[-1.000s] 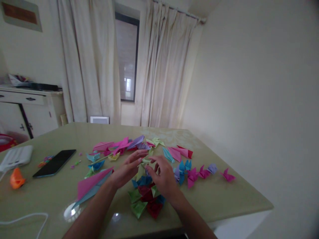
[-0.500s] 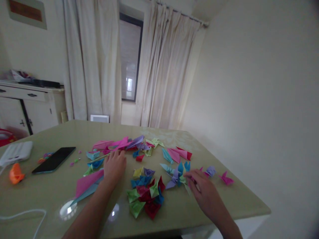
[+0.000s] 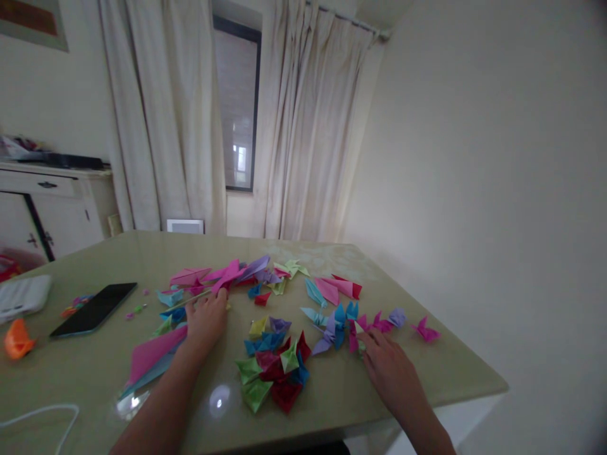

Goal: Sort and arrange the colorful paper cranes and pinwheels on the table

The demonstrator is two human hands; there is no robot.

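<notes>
My left hand (image 3: pixel 207 321) rests at the near side of the folded-paper pile, fingers curled down. A bit of yellow paper (image 3: pixel 228 307) peeks out beside its fingertips; what lies under them is hidden. Just above is a pink folded paper (image 3: pixel 227 275). My right hand (image 3: pixel 387 363) pinches a light green paper crane (image 3: pixel 362 347), mostly covered by the fingers. That crane is close to a row of cranes: blue (image 3: pixel 339 325), purple (image 3: pixel 326 338) and pink (image 3: pixel 379 323). Between my hands sits a cluster of folded paper pieces, with a green one (image 3: pixel 256 393) in front.
A black phone (image 3: pixel 95 309), an orange object (image 3: pixel 18 339), a white device (image 3: pixel 24 296) and a white cable (image 3: pixel 42 411) lie on the left. Pink and blue paper (image 3: pixel 154 354) is beside my left forearm. A lone pink crane (image 3: pixel 426 329) lies near the right edge.
My right hand has lowered slightly beside the crane row, uncovering pink cranes there. The left hand has shifted a little, showing the yellow bit. The whole view has moved slightly.
</notes>
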